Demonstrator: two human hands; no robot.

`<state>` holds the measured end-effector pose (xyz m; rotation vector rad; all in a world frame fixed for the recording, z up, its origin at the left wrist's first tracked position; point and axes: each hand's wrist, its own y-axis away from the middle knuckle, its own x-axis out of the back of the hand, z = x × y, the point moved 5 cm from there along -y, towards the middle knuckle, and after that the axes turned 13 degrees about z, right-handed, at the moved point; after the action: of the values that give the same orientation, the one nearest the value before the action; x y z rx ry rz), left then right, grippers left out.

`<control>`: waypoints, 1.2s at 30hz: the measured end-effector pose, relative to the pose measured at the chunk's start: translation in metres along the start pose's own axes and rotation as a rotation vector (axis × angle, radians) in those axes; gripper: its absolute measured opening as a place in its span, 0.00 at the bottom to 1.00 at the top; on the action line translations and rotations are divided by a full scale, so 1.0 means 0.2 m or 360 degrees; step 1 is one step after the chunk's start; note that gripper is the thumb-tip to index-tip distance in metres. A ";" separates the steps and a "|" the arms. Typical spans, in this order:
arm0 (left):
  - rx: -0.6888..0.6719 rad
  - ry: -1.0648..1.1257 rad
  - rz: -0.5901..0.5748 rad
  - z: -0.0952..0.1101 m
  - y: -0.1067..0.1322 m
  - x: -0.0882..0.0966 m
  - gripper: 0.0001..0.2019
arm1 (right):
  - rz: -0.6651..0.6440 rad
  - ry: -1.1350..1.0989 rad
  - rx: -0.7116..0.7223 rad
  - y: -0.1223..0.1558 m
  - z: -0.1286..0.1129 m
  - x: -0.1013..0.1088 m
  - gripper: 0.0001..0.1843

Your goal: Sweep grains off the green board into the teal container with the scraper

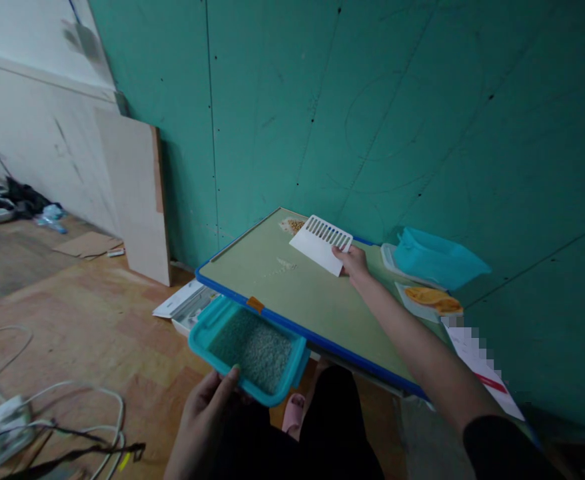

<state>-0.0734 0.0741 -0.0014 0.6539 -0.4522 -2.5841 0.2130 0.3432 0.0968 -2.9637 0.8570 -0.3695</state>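
My left hand (214,399) grips the near rim of a teal plastic container (203,338), thumb on top. Small pale grains (267,353) that look like rice fill much of it, and it sits just below the table's front edge. Over the table (252,270), my right hand (353,262) pinches a white slotted card (317,250) by its near right end, its row of slots along the far side. Past the card's left end lies a small heap of yellowish beans (297,226). A thin scatter of pale grains (285,265) lies left of the card.
A second teal container (435,257) stands at the table's right, beside an orange cloth-like item (432,300) and a white paper (482,363). A green wall (282,120) rises behind. A white box (182,307), cables (72,387) and a leaning board (137,193) are at left.
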 end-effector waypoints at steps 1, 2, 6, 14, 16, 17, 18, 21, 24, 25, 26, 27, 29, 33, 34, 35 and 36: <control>-0.0010 0.0004 0.0027 0.01 0.00 0.00 0.17 | -0.0058 -0.0016 -0.0076 0.00 0.00 -0.03 0.16; -0.0012 0.0001 0.0044 0.01 0.01 0.00 0.17 | -0.0114 -0.0027 -0.0136 0.01 -0.01 -0.05 0.15; 0.0018 0.0001 0.0041 0.00 0.00 -0.01 0.18 | -0.0291 -0.0027 -0.0239 0.08 -0.06 -0.13 0.13; -0.0037 0.0036 -0.0074 -0.04 -0.02 -0.02 0.16 | -0.0606 -0.0021 -0.0343 0.38 -0.08 -0.18 0.16; -0.0070 0.0034 -0.0073 -0.03 -0.02 -0.02 0.16 | -0.0657 0.0013 -0.0358 0.44 -0.08 -0.18 0.16; -0.0080 0.0033 -0.0074 -0.03 -0.02 -0.02 0.17 | -0.0678 0.0030 -0.0363 0.47 -0.08 -0.17 0.16; -0.0085 0.0031 -0.0080 -0.03 -0.02 -0.02 0.17 | -0.0698 0.0044 -0.0370 0.49 -0.08 -0.17 0.16; -0.0090 0.0036 -0.0071 -0.03 -0.03 -0.03 0.17 | -0.0759 0.0053 -0.0396 0.56 -0.09 -0.15 0.16; -0.0114 0.0041 -0.0066 -0.04 -0.04 -0.03 0.17 | -0.0784 0.0004 -0.0430 0.63 -0.10 -0.13 0.15; -0.0117 0.0049 -0.0067 -0.04 -0.04 -0.03 0.17 | -0.0775 -0.0010 -0.0446 0.65 -0.10 -0.11 0.15; -0.0113 0.0058 -0.0074 -0.04 -0.04 -0.03 0.17 | -0.0758 -0.0018 -0.0464 0.67 -0.10 -0.10 0.14; -0.0108 0.0069 -0.0079 -0.04 -0.04 -0.03 0.17 | -0.0735 -0.0020 -0.0481 0.68 -0.10 -0.09 0.14; -0.0101 0.0083 -0.0090 -0.04 -0.04 -0.03 0.17 | -0.0691 -0.0012 -0.0506 0.71 -0.10 -0.08 0.12; -0.0094 0.0095 -0.0086 -0.05 -0.03 -0.02 0.15 | -0.0656 -0.0024 -0.0527 0.74 -0.10 -0.05 0.11; -0.0092 0.0097 -0.0088 -0.05 -0.03 -0.02 0.15 | -0.0664 -0.0036 -0.0529 0.74 -0.10 -0.05 0.11; -0.0095 0.0095 -0.0090 -0.05 -0.03 -0.02 0.16 | -0.0674 -0.0053 -0.0527 0.75 -0.10 -0.05 0.11; -0.0100 0.0088 -0.0097 -0.04 -0.03 -0.03 0.16 | -0.0689 -0.0069 -0.0522 0.76 -0.10 -0.04 0.11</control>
<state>-0.0668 0.0806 -0.0096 0.7254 -0.3373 -2.6184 0.1224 0.2202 0.0987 -3.4413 0.2828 -0.1860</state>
